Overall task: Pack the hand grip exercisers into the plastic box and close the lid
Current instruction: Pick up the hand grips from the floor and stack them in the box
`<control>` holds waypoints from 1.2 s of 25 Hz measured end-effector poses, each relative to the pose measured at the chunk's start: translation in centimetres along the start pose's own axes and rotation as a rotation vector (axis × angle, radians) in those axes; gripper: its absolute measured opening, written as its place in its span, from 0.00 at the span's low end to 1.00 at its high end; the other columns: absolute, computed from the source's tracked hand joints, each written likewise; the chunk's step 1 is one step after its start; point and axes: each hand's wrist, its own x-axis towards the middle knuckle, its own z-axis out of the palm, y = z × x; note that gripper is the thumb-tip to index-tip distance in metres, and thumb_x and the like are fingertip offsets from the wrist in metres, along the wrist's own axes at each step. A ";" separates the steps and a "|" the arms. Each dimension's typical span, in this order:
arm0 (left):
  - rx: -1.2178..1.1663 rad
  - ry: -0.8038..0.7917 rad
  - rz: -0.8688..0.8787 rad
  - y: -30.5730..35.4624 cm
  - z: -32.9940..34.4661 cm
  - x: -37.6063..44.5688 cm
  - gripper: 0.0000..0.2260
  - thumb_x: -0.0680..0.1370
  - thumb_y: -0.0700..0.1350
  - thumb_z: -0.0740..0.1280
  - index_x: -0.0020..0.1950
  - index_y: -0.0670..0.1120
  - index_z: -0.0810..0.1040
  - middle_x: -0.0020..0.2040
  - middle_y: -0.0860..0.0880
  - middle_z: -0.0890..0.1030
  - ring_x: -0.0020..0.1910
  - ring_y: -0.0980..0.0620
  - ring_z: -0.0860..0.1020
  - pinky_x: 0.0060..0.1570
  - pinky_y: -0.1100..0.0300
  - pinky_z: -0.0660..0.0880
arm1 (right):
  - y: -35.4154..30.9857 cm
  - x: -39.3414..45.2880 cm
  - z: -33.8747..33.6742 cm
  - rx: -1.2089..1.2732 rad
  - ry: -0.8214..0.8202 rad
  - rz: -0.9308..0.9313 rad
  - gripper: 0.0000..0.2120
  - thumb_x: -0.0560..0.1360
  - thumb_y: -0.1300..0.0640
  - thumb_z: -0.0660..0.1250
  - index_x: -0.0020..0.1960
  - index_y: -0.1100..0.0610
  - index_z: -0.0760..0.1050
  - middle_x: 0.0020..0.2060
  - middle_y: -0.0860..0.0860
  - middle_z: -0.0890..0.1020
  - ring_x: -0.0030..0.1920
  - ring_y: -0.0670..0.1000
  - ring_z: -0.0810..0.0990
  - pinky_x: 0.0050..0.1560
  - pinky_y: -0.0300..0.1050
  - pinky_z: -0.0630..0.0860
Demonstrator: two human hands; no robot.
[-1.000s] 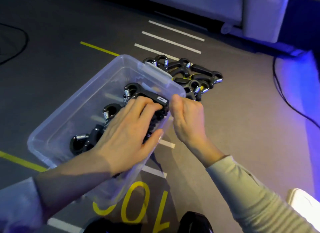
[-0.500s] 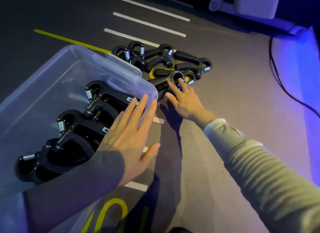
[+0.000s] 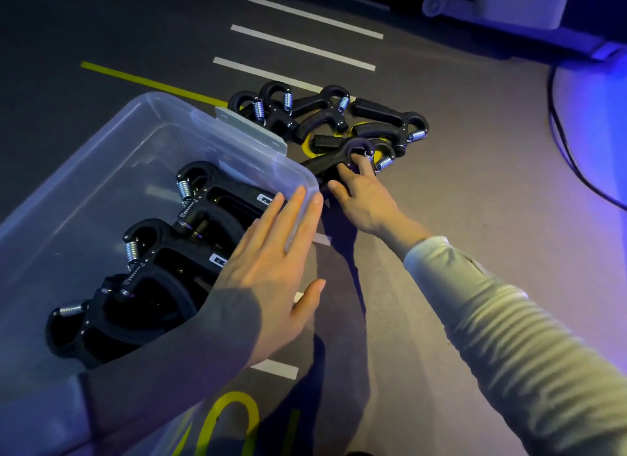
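Observation:
A clear plastic box [image 3: 101, 170] sits open on the floor at the left, with several black hand grip exercisers [image 3: 159, 269] lined up inside it. My left hand [image 3: 274, 272] lies flat and open over the box's right rim, fingers spread. Just beyond the box, a pile of several more black exercisers [image 3: 325, 116] with silver springs lies on the floor. My right hand [image 3: 363, 197] reaches into that pile, and its fingers curl around the nearest exerciser [image 3: 334, 160] beside the box corner. No lid is in view.
The grey floor has white stripes [image 3: 305, 48], a yellow line [image 3: 149, 82] and yellow numerals [image 3: 234, 421]. A black cable [image 3: 570, 143] curves at the right. White furniture [image 3: 509, 0] stands at the far top right.
My left hand left the exercisers in the box and now rests flat on the rim. My right hand moved away from the box to the floor pile and closed on an exerciser.

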 end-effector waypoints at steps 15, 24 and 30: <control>-0.118 0.205 -0.045 -4.9 -7.0 -9.0 0.25 0.75 0.53 0.58 0.68 0.41 0.68 0.71 0.42 0.65 0.69 0.42 0.64 0.66 0.40 0.62 | -10.0 -15.0 -7.8 0.226 0.900 -0.602 0.22 0.80 0.50 0.57 0.52 0.69 0.78 0.60 0.59 0.69 0.60 0.39 0.71 0.60 0.39 0.68; 0.067 0.170 -0.372 -11.6 -7.7 -17.1 0.22 0.76 0.41 0.64 0.68 0.37 0.66 0.71 0.37 0.63 0.70 0.37 0.61 0.70 0.40 0.52 | -20.5 -16.9 -0.6 0.287 0.522 -0.701 0.19 0.68 0.49 0.74 0.48 0.64 0.82 0.57 0.56 0.77 0.58 0.55 0.77 0.61 0.47 0.72; -0.031 0.193 -0.360 -13.3 -7.4 -16.6 0.31 0.75 0.35 0.63 0.74 0.36 0.51 0.74 0.38 0.58 0.73 0.40 0.56 0.72 0.47 0.52 | -22.1 -12.8 2.5 -0.266 -0.129 -0.902 0.27 0.74 0.38 0.60 0.44 0.62 0.81 0.61 0.53 0.77 0.63 0.58 0.72 0.65 0.49 0.67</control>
